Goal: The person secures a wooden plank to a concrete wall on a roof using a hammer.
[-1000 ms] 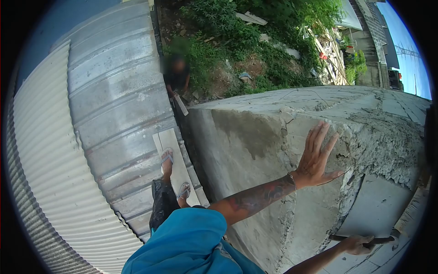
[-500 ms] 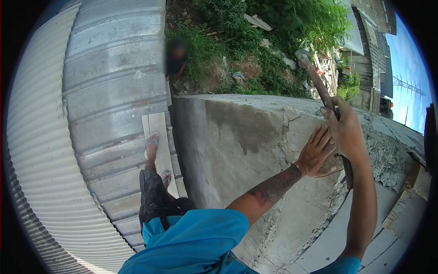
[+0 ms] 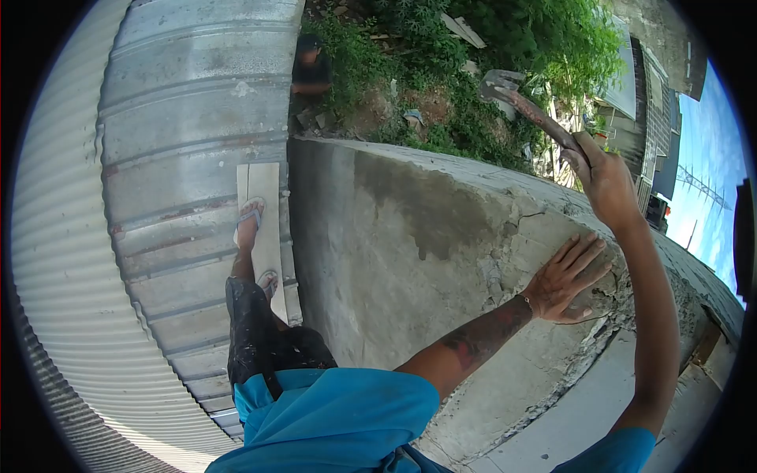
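My right hand [image 3: 605, 185] is closed around the handle of a hammer [image 3: 540, 118], raised above the top of the concrete wall. The worn metal head of the hammer points away, up and to the left. My left hand [image 3: 560, 284] lies flat with fingers spread on the wall [image 3: 378, 268], near its broken, rough edge. Cracks and chipped concrete surround that hand. A dark damp patch [image 3: 426, 209] stains the wall face to its left.
My sandalled feet stand on a narrow board [image 3: 264, 229] laid over a ribbed metal roof [image 3: 193, 181]. Corrugated sheeting [image 3: 63, 213] runs along the left. Below, beyond the wall, a person [image 3: 311, 71] is near shrubs [image 3: 505, 35] and debris.
My right hand has lifted with the hammer, whose head swung up and to the left. The left hand stays flat on the wall, now apart from the right. The view has shifted slightly.
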`<state>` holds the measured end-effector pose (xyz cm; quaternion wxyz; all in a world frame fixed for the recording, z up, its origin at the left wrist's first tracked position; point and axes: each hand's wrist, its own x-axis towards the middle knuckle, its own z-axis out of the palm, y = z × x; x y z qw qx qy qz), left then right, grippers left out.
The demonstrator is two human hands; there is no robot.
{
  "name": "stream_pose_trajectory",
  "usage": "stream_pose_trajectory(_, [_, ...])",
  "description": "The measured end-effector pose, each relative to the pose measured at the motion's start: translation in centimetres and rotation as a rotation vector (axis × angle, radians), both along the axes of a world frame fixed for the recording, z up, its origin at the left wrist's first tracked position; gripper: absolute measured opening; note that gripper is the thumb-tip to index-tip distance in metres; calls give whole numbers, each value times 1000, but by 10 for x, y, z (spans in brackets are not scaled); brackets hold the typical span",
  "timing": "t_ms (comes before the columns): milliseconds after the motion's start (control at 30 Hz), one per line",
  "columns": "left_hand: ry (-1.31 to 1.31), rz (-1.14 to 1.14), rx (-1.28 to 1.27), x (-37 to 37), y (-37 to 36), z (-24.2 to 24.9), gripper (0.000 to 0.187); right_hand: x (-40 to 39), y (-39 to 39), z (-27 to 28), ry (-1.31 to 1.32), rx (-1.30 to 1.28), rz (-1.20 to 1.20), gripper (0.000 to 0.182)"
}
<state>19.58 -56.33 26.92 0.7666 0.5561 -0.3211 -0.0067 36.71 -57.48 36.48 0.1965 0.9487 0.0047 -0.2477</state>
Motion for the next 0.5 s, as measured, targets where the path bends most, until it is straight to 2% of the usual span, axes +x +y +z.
stream_pose_trajectory(33, [1,5,-4,0,0,1,83,-5,-14,-3,155,-122,84,23])
stream_pose_trajectory(133, [11,-17,-5,1,2,2,84,-12,-51,-28,347,-317,194,22])
stream_pose_trajectory(233, [12,3,-14,0,1,1,85,5,-19,-39,258,-302,93,24])
stream_pose_trajectory(367, [10,-11,-16,-1,-2,-1,85,5,10,-37,14,8,111,30])
stream_pose_trajectory(467, [17,-24,-13,0,-3,-2,84,-7,-2,-21,320,-273,122,30])
stream_pose_trajectory(500, [24,-25,-14,-2,-3,-1,83,-15,-32,-25,458,-387,120,28])
